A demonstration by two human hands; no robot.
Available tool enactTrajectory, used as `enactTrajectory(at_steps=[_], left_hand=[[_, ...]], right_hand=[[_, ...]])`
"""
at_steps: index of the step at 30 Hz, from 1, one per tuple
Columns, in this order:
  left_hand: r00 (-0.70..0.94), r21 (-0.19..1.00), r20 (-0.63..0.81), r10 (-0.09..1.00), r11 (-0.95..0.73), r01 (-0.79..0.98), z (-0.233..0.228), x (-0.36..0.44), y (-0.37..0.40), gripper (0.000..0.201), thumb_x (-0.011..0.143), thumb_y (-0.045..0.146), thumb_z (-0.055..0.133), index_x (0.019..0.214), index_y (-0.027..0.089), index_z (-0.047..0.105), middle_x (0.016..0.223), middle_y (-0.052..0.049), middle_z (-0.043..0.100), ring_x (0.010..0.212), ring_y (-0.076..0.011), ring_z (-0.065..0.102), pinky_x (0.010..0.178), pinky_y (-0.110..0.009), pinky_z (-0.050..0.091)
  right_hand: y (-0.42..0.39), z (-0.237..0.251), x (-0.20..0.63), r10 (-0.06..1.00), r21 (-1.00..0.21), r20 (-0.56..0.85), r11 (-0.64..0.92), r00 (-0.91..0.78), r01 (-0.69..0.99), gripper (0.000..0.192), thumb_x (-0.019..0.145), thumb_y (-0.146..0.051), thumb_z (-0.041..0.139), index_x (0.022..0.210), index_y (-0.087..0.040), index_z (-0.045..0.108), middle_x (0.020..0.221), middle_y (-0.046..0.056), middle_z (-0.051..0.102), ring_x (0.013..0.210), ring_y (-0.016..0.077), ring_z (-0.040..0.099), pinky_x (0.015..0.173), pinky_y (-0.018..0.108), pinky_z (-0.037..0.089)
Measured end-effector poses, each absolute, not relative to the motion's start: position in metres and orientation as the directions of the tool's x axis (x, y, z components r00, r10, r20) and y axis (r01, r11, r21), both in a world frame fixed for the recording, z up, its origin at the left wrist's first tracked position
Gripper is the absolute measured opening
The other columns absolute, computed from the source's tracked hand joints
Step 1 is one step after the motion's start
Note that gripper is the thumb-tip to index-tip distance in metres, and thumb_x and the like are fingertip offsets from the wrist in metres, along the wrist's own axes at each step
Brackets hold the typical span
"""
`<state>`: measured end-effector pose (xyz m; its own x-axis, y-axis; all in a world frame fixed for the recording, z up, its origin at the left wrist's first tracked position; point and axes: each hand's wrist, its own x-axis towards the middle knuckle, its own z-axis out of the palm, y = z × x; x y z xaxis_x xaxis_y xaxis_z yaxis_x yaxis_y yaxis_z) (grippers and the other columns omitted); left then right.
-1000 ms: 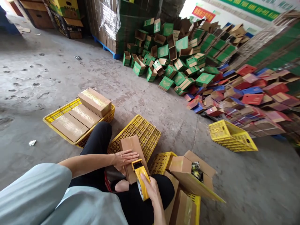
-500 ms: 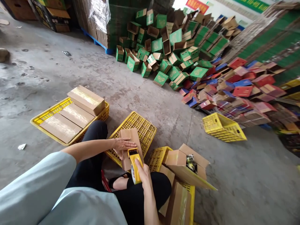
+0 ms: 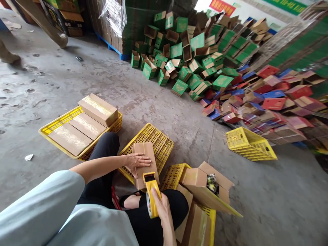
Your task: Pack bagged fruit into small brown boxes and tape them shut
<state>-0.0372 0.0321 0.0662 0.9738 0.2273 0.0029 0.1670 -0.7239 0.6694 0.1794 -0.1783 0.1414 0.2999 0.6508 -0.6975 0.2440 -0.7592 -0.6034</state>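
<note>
A closed cardboard box point(image 3: 143, 149) rests on an upturned yellow crate point(image 3: 156, 136) between my legs. My left hand point(image 3: 137, 162) lies flat on top of this box with its fingers stretched out. In my right hand point(image 3: 162, 201) is a yellow tape dispenser point(image 3: 152, 194), its head at the near end of the box. Whether tape is stuck to the box there, I cannot make out. At my right knee an open cardboard box point(image 3: 197, 181) leans on a crate, with dark and yellowish contents showing inside.
On my left a yellow crate point(image 3: 61, 119) holds several taped boxes point(image 3: 88, 125). Another yellow crate point(image 3: 247, 143) lies to the right. Green cartons point(image 3: 179, 87) and red and blue cartons point(image 3: 273, 102) are heaped ahead. A person's legs point(image 3: 48, 27) appear at the upper left.
The tape dispenser has shifted slightly toward me and right, near the box's close end. My left hand stays on the box. A person's leg has come into view at upper left.
</note>
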Motion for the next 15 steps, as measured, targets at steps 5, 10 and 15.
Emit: enactTrajectory(at_steps=[5, 10, 15], left_hand=[[0.969, 0.652, -0.005, 0.249, -0.733, 0.192, 0.066, -0.034, 0.020, 0.089, 0.088, 0.069, 0.063, 0.163, 0.025, 0.041, 0.170, -0.010, 0.034, 0.160, -0.0331, 0.025, 0.130, -0.049, 0.016], [0.986, 0.625, 0.036, 0.165, -0.773, 0.107, 0.061, -0.029, -0.007, 0.096, 0.089, 0.070, 0.060, 0.166, 0.019, 0.033, 0.172, -0.012, 0.028, 0.161, -0.0321, 0.022, 0.132, -0.047, 0.010], [0.987, 0.636, 0.082, 0.141, -0.769, 0.057, 0.054, -0.029, -0.012, 0.095, 0.092, 0.070, 0.055, 0.168, 0.020, 0.027, 0.172, -0.011, 0.029, 0.160, -0.0281, 0.026, 0.132, -0.043, 0.007]], right_hand=[[-0.187, 0.139, 0.176, 0.647, -0.613, -0.694, -0.761, 0.316, 0.211, 0.074, 0.066, -0.090, 0.067, 0.087, -0.018, 0.067, 0.058, 0.006, 0.070, 0.053, 0.0257, 0.073, 0.048, 0.030, 0.056], [-0.188, 0.140, 0.176, 0.647, -0.625, -0.691, -0.759, 0.324, 0.182, 0.075, 0.070, -0.090, 0.064, 0.089, -0.017, 0.068, 0.061, 0.006, 0.070, 0.054, 0.0243, 0.072, 0.049, 0.030, 0.057], [-0.188, 0.134, 0.176, 0.627, -0.621, -0.699, -0.771, 0.345, 0.142, 0.075, 0.062, -0.088, 0.072, 0.085, -0.017, 0.068, 0.063, 0.005, 0.070, 0.060, 0.0263, 0.074, 0.050, 0.029, 0.057]])
